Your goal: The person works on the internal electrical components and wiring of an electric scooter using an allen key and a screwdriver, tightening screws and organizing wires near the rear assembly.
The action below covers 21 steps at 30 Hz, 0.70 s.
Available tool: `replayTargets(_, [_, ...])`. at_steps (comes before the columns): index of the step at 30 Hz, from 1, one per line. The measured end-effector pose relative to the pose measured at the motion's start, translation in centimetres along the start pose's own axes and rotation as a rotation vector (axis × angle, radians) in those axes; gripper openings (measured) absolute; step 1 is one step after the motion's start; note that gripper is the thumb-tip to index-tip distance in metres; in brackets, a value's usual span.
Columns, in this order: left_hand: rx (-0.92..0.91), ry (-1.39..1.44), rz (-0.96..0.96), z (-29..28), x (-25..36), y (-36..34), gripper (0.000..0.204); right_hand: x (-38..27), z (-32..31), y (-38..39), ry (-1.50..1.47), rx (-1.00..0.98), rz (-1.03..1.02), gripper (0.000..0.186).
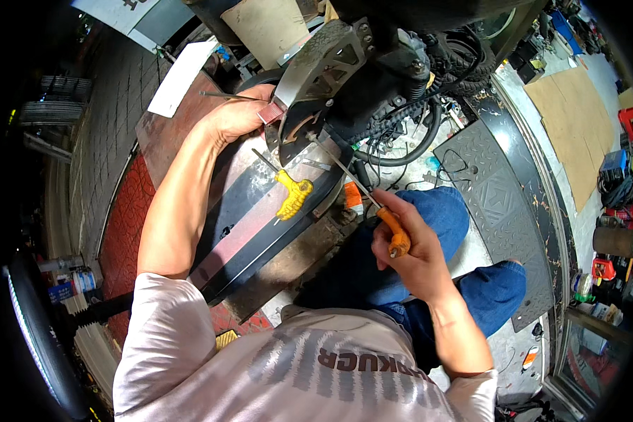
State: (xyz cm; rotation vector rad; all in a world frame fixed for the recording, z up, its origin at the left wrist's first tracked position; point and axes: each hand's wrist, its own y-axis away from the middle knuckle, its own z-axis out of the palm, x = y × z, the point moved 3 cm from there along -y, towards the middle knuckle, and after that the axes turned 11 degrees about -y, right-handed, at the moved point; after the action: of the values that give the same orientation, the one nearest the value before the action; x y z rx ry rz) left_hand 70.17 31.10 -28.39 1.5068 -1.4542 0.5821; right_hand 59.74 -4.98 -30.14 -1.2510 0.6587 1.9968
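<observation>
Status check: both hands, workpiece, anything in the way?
Left hand at the red reflector on the grey bracket. Right hand gripping orange-handled screwdriver, shaft toward bracket. Yellow-handled screwdriver loose on deck, possible clutter.

The screwdriver handle is orange, while the pistol-shaped tool grip to its left is yellow with dark smudges. A dull red block sits against the silver-grey curved bracket. The dark grey deck carries a faded pinkish-red lengthwise band. Near, the pale shirt bears grey stripes and dark brown lettering above blue jeans. Left, red flooring is textured; right, a grey ramp plate shows raised geometric relief beside tan cardboard.
</observation>
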Motion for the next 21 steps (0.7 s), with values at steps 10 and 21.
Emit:
replayTargets(10, [0.087, -0.089, -0.019, -0.1, 0.7, 0.7, 0.025, 4.0, 2.7, -1.1, -1.062, -0.18, -0.028, 0.078])
replayTargets(21, [0.007, -0.074, 0.087, -0.5, -0.6, -0.2, 0.044, 5.7, 2.6, -0.5, -0.703, 0.217, 0.08, 0.055])
